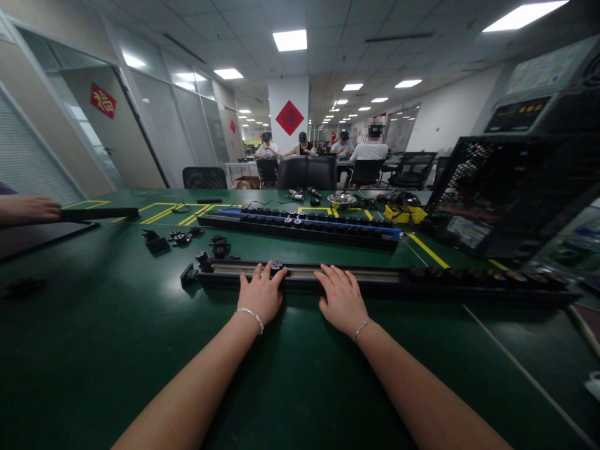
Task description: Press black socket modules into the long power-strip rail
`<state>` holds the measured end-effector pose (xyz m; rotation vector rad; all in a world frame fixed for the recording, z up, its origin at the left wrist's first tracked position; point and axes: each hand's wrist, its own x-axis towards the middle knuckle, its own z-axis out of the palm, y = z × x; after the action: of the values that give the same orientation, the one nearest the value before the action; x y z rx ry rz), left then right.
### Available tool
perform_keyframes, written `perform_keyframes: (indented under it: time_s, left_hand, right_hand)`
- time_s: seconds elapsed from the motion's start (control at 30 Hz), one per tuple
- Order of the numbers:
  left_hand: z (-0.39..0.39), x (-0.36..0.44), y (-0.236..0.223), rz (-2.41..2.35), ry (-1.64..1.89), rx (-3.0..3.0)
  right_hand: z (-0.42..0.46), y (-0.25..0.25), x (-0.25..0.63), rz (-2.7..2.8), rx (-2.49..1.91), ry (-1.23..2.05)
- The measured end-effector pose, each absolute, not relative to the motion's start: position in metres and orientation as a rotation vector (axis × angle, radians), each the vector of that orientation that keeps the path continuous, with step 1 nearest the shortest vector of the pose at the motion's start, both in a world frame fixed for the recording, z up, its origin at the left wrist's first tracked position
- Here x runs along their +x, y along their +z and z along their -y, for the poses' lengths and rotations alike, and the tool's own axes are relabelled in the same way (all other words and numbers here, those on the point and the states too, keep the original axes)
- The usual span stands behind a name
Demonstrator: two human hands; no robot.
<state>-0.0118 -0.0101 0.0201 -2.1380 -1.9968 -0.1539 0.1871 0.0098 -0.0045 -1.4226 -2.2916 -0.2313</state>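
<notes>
Green and glossy, the worktable (154, 350) spreads beneath both hands, marked with yellow tape toward its far side, in an office with ceiling lights, glass partitions on the left and people seated beyond. Across it lies a long black rail (300, 286), in front of both hands, its right stretch filled with a row of dark parts. The left hand (260, 295) has its thumb and fingers around a small black piece (277, 266) at the channel; whether it pinches it, I cannot tell. The right hand (344, 299), to the right of that piece, rests its fingers loosely extended over the rail, unclenched.
</notes>
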Motion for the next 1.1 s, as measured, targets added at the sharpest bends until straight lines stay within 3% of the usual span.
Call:
perform_keyframes:
  time_s: [1.1]
  left_hand:
    - [0.003, -0.075, 0.032, 2.350, 0.114, -1.992]
  right_hand:
    - [-0.024, -0.001, 0.207, 2.346, -1.163, 0.017]
